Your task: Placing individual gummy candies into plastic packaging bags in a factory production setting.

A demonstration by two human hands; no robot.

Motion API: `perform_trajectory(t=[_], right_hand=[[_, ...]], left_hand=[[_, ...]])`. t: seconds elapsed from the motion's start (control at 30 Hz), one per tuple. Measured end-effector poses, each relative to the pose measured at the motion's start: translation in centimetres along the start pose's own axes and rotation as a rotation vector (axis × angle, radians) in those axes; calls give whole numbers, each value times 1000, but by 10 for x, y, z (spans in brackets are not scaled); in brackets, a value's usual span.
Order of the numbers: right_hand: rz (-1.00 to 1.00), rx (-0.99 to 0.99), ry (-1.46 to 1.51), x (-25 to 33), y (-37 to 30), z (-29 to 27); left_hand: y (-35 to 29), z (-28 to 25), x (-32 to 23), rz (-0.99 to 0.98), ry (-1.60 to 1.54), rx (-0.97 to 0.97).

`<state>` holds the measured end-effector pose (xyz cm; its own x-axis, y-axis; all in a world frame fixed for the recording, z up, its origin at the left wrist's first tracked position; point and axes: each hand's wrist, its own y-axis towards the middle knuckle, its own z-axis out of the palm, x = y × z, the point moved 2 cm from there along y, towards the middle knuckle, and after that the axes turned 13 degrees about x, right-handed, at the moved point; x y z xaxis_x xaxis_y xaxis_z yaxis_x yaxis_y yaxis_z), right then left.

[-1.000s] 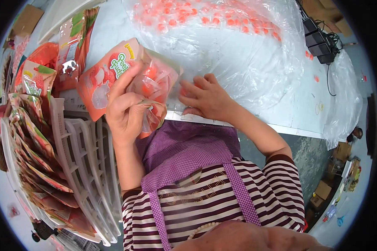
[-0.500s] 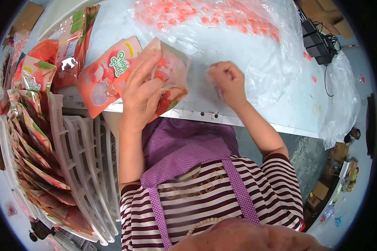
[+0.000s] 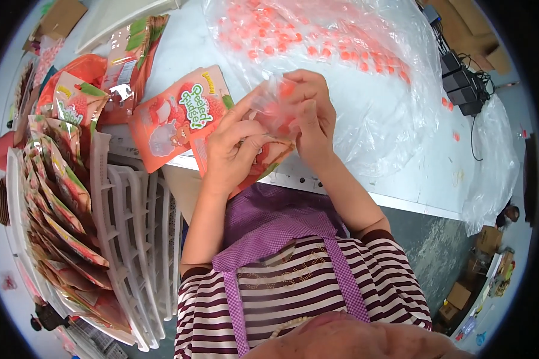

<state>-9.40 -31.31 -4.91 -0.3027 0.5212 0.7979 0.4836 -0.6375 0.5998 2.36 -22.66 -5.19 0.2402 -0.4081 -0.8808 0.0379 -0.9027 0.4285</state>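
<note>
Over the table's front edge, my left hand point(image 3: 229, 157) is closed around an orange-pink printed pouch point(image 3: 270, 157). Wrapped red candies point(image 3: 278, 106) show in the pouch's clear upper part, between my two hands. My right hand point(image 3: 318, 116) is closed on the clear side of this pouch, its thumb toward me and its fingers curled over the far edge. Whether a loose candy is also in those fingers is hidden. Just left of my left hand, another orange-pink pouch point(image 3: 172, 113) lies flat, overlapping the table edge.
A clear plastic sheet point(image 3: 371, 119) with many red wrapped candies point(image 3: 326, 52) spreads over the pale table point(image 3: 425, 185). At left, filled pouches point(image 3: 63, 197) stand in a white plastic crate point(image 3: 126, 239). More pouches point(image 3: 132, 66) lie behind it. Black power adapters point(image 3: 464, 84) sit at the right.
My right hand has moved left from over the plastic sheet to the pouch and now grips it. My left hand still holds the pouch. The view has shifted slightly.
</note>
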Motion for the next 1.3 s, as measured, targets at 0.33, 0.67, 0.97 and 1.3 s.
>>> perform_trajectory(t=[0.33, 0.67, 0.97, 1.3], right_hand=[[-41, 412, -158, 3, 7, -10], [-325, 407, -318, 37, -11, 19], [-437, 675, -488, 77, -18, 46], [-327, 1350, -164, 97, 0, 74]], left_hand=[[10, -10, -9, 23, 45, 33], [-13, -32, -38, 136, -51, 53], [-66, -42, -63, 143, -206, -45], [-93, -40, -84, 134, -261, -21]])
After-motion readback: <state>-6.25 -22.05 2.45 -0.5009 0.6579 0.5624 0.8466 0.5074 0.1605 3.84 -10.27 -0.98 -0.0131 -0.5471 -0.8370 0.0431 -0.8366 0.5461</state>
